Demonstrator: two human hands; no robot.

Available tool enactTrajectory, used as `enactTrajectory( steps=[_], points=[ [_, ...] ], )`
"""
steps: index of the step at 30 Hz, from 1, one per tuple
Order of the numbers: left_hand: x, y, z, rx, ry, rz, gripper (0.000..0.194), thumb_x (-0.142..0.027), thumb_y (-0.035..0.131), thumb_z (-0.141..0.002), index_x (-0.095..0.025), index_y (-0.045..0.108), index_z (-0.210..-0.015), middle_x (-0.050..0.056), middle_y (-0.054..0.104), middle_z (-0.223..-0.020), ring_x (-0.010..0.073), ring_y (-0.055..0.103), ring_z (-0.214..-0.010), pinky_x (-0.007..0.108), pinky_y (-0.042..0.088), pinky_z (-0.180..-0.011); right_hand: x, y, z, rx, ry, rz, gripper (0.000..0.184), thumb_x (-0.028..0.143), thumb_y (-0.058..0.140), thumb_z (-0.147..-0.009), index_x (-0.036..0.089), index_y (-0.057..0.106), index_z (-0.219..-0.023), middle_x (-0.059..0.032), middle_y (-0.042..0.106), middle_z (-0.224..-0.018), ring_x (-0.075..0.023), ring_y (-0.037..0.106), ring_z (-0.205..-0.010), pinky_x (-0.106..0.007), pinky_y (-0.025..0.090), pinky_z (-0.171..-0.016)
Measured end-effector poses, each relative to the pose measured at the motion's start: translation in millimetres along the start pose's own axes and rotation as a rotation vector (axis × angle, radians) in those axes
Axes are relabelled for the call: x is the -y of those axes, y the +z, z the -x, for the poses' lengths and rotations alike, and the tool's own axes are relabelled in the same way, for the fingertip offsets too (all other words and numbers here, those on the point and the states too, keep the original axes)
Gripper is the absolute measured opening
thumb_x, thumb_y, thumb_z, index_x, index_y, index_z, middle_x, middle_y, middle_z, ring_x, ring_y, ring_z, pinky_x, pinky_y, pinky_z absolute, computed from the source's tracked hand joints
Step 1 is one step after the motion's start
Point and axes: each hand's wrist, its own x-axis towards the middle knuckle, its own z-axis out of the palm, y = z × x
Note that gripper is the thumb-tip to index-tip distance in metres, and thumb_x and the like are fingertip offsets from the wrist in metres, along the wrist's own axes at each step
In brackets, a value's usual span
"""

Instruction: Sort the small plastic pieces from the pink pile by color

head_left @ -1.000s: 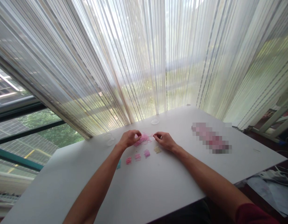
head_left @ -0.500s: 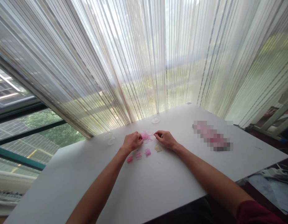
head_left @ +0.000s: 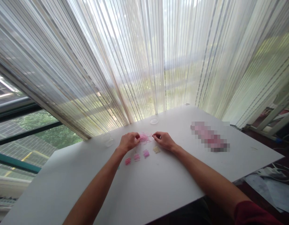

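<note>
A loose pile of thin, bright pink pieces [head_left: 145,137] lies on the white table between my two hands; they are too small to tell their kind. At its left edge is my left hand [head_left: 129,141], with finger and thumb pinched together. My right hand [head_left: 165,140] is just right of the pile, also in a pinch. Anything between either set of fingertips is too small to make out. Nearer to me sit small separate heaps in a row: a red-pink heap [head_left: 128,161], a pink heap [head_left: 137,157], a purple-pink heap [head_left: 146,153] and a pale yellow heap [head_left: 156,150].
Behind the pile sits a clear round dish [head_left: 154,121]. Clear containers [head_left: 108,140] stand left of my left hand. A blurred-out pink object [head_left: 210,137] lies on the right of the table [head_left: 177,184]. Sheer striped curtains [head_left: 144,62] hang along the far edge.
The view has shifted slightly, so everything sits a little further left. My left fingertips have drawn back a little from the pink pile toward its left edge. My right hand stays beside it.
</note>
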Motion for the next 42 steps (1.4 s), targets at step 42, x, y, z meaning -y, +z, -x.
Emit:
enactTrajectory(
  steps=[42],
  points=[
    [-17, 9.1, -10, -0.096, 0.329, 0.154, 0.021, -0.036, 0.056, -0.089, -0.029, 0.073, -0.098, -0.001, 0.074, -0.096, 0.0172, 0.067, -0.084, 0.024, 0.048, -0.071, 5, 10, -2, -0.011, -0.113, -0.064, 0.013, 0.021, 0.061, -0.084, 0.019, 0.074, -0.087, -0.0028, 0.073, -0.08, -0.0142, 0.064, -0.07, -0.025, 0.051, -0.069]
  ],
)
